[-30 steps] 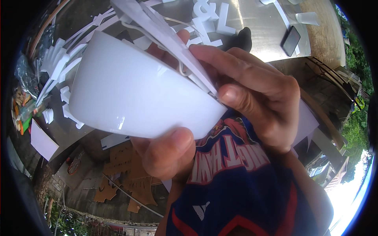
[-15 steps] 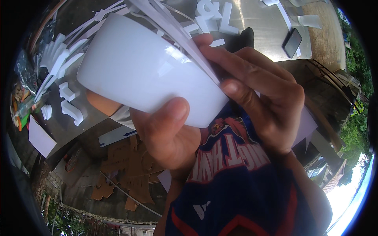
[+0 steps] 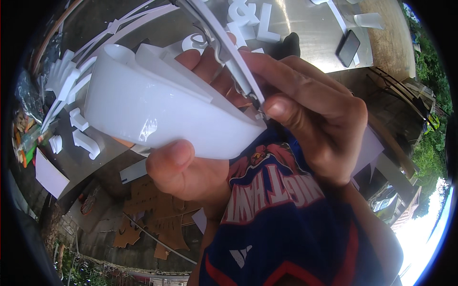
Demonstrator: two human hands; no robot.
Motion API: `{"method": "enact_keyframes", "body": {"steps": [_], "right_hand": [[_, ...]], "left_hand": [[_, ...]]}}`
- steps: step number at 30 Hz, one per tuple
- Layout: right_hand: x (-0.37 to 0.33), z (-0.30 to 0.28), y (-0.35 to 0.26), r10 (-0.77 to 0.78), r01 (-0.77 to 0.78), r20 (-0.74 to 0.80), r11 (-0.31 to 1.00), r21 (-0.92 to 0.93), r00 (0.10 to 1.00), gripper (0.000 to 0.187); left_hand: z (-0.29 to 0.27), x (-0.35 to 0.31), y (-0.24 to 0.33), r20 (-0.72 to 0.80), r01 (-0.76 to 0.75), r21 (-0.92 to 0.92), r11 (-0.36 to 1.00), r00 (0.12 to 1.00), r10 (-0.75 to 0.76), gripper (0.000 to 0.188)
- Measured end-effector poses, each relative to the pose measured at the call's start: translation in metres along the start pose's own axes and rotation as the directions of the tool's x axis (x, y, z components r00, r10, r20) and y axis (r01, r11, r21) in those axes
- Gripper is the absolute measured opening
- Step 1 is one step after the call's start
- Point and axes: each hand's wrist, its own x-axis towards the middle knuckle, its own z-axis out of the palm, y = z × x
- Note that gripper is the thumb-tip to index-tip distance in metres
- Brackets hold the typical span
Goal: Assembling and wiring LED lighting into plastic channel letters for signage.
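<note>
A glossy white curved plastic shell [image 3: 138,109], like the body of a sign letter, is held by my left hand [image 3: 195,174]. The thumb presses its outer wall, and the fingers reach round behind it. My right hand [image 3: 319,107] pinches a thin white panel [image 3: 234,55] by its edge, between the thumb and fingers. Grey wire [image 3: 215,47] and small parts run along the panel's inner side. Panel and shell stand apart over most of their length, coming close near my right thumb. Whether they touch there I cannot tell.
On the metal table [image 3: 312,19] lie white letters and an ampersand [image 3: 244,13], a dark phone [image 3: 349,48], white curved pieces [image 3: 86,144] and long white strips [image 3: 112,27]. Cut brown cardboard [image 3: 162,217] lies on the ground below. A pale board [image 3: 50,172] sits at the left edge.
The panel has come away from the shell, opening a wide gap that shows the wire and the shell's inside. My left hand has tilted the shell and moved it slightly left and down.
</note>
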Motion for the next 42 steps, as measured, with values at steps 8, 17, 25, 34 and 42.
{"method": "enact_keyframes", "body": {"steps": [8,17,25,34,42], "right_hand": [[-0.001,-0.002,-0.002,-0.037,0.040,0.035,0.995,-0.088,0.999,0.037],[0.000,-0.006,0.000,-0.080,0.079,0.045,0.996,0.030,0.996,0.036],[0.000,-0.009,-0.002,-0.133,0.136,0.123,0.991,-0.012,0.983,0.039],[-0.002,-0.005,0.002,-0.257,0.266,0.104,0.960,-0.090,0.961,0.037],[-0.005,0.003,0.003,-0.259,0.264,0.069,0.960,-0.094,0.964,0.032]], "left_hand": [[0.010,-0.001,-0.003,-0.073,0.010,-0.039,0.999,0.997,-0.013,0.090],[0.006,0.000,-0.007,-0.086,-0.154,0.126,0.980,0.982,0.166,0.092],[0.002,0.004,-0.005,0.027,-0.206,-0.106,0.973,0.977,0.210,0.093],[0.015,0.008,-0.009,-0.084,-0.234,0.113,0.966,0.966,0.244,0.088],[0.013,0.002,-0.003,-0.137,-0.155,0.082,0.984,0.977,0.165,0.088]]}}
